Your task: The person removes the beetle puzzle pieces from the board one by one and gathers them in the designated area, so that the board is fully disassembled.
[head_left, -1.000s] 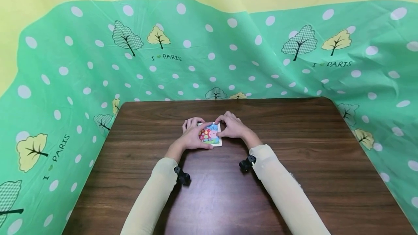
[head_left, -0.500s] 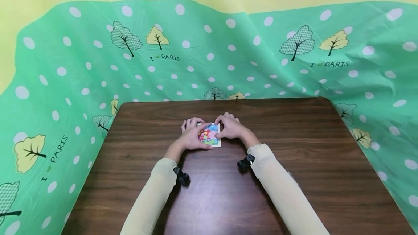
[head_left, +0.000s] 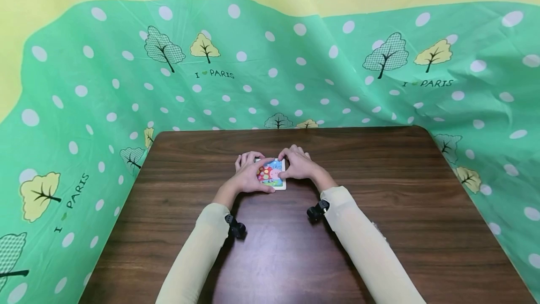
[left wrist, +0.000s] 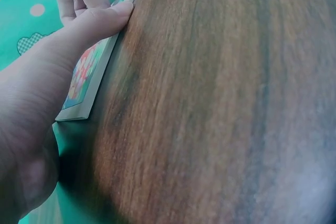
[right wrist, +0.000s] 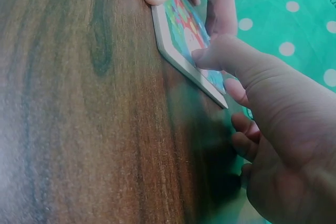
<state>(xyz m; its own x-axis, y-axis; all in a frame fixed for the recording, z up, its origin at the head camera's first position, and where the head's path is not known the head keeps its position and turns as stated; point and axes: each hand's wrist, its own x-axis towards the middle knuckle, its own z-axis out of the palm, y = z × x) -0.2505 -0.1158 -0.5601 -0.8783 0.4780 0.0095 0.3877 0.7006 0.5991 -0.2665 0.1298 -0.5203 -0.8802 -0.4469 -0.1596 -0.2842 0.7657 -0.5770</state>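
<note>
A small square picture board (head_left: 273,173), with a pale raised rim and a bright picture of a pink pig and red spotted shapes, lies flat on the table. My left hand (head_left: 249,177) spans its left side and grips it, the thumb at the near edge and fingers toward the far edge. From the right, my right hand (head_left: 300,165) reaches onto it with curled thumb and forefinger. In the right wrist view, the right thumb (right wrist: 210,56) touches the picture on the board (right wrist: 181,22). My hands hide part of the picture and the left rim.
The dark wood-grain table (head_left: 274,252) extends around the board. Behind it and at both sides hangs a green and yellow cloth (head_left: 295,74) with white dots and trees. Small black cameras (head_left: 236,229) sit on both wrists.
</note>
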